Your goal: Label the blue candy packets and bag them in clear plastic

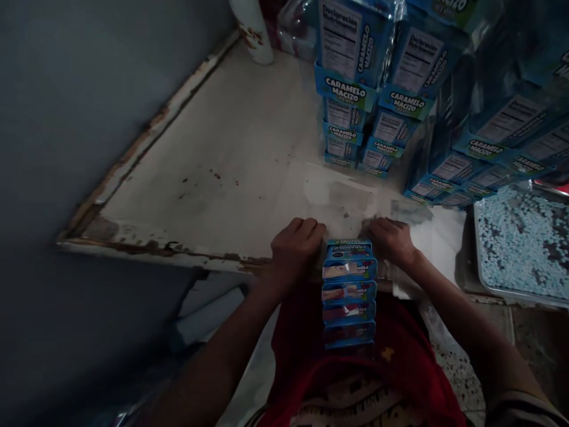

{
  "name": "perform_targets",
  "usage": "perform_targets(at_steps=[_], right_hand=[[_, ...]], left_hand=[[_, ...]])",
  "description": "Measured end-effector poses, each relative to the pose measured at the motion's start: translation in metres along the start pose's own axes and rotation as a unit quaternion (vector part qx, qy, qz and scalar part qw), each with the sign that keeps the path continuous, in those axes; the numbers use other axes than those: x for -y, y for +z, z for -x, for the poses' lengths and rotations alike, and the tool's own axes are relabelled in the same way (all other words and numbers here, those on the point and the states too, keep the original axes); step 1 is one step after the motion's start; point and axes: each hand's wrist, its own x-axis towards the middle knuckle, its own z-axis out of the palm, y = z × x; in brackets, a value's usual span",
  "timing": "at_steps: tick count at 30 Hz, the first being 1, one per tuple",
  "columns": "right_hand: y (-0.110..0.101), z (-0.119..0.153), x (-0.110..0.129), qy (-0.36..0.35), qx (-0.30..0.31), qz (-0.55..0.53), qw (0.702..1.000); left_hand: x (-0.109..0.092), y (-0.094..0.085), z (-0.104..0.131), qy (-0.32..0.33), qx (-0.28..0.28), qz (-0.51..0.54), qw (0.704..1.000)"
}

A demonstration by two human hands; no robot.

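A row of small blue candy boxes [349, 292] lettered "Caramelo" lies in front of me, running from the table's front edge back towards my red clothing. Just left of its far end is my left hand [297, 248], with the fingers curled and the knuckles up. My right hand [393, 238] sits on the other side, also closed, its fingertips down by the table top. Whatever the fingers of either hand hold is hidden beneath them.
Tall stacks of wrapped blue "Caramelo Macizo" boxes [349, 89] stand at the back right, with more stacks [484, 148] beside them. A clear tray of pale blue pieces [524, 249] is at right. The worn white table [213, 148] has chipped edges; a whitish cylinder [254, 32] stands behind.
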Motion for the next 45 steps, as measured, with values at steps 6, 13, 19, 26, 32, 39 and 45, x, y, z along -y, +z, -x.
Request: perform_targets(at_steps=[6,13,19,26,32,39,45], right_hand=[[-0.030,0.010,0.016,0.052,0.061,-0.033,0.996],[-0.080,-0.014,0.040,0.131,0.237,-0.033,0.962],[-0.082,-0.018,0.036,0.113,0.226,-0.041,0.967],[-0.104,0.001,0.038,0.121,0.162,-0.097,0.975],[-0.106,0.024,0.059,0.171,0.001,-0.088,0.981],[-0.108,0.029,0.076,0.182,-0.166,-0.185,0.952],[-0.087,0.059,0.077,0.082,-0.283,-0.081,0.952]], left_hand=[[-0.009,-0.049,-0.016,-0.012,0.199,0.033,0.979],[-0.015,-0.076,-0.033,-0.035,0.228,0.019,0.973],[-0.011,-0.061,-0.014,-0.056,0.091,0.062,0.992],[-0.025,-0.082,0.011,-0.032,-0.054,0.057,0.996],[-0.038,-0.094,0.018,-0.103,-0.115,0.089,0.984],[-0.043,-0.111,0.000,-0.162,-0.060,0.169,0.970],[-0.044,-0.095,0.041,-0.067,-0.179,0.103,0.976]])
